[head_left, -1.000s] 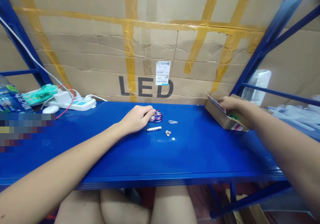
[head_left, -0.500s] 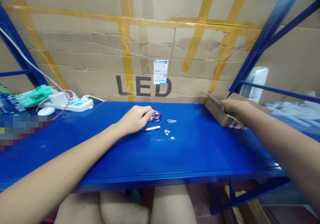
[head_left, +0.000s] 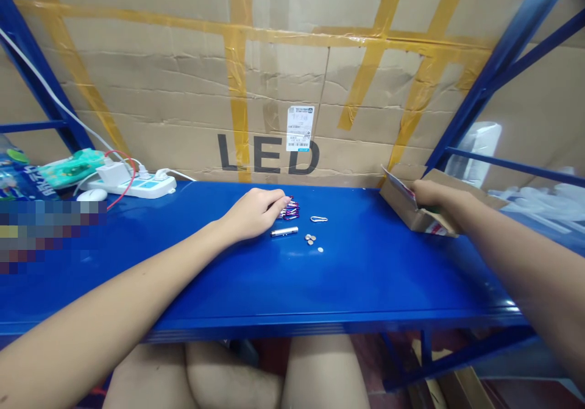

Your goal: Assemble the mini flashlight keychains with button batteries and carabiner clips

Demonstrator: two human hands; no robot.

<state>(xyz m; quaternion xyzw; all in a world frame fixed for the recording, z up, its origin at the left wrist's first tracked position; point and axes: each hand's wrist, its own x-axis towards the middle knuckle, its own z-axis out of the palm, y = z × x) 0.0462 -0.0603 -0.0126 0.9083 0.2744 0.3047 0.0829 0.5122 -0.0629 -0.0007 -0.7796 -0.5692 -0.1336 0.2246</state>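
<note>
My left hand (head_left: 258,215) lies on the table with its fingers curled over a bunch of purple and silver carabiner clips (head_left: 291,210). The hand covers the left part of the bunch. Just in front is a small silver penlight (head_left: 284,232). A single silver carabiner clip (head_left: 319,219) lies to the right. Several button cells (head_left: 310,238) sit close together, with a small white disc (head_left: 320,250) nearer to me. My right hand (head_left: 429,192) reaches into an open cardboard box (head_left: 406,208); the box hides its fingers.
A white power strip (head_left: 158,187) with plugs and cables stands at the back left, beside a teal packet (head_left: 73,168). Behind the blue table (head_left: 256,287) rises a large taped carton (head_left: 183,92). Blue frame posts flank both ends. Clear plastic pieces (head_left: 539,205) lie at the far right.
The whole view has shifted slightly, so things appear a little further right. Both hands keep their places, the left at the carabiner clips and the right in the box.
</note>
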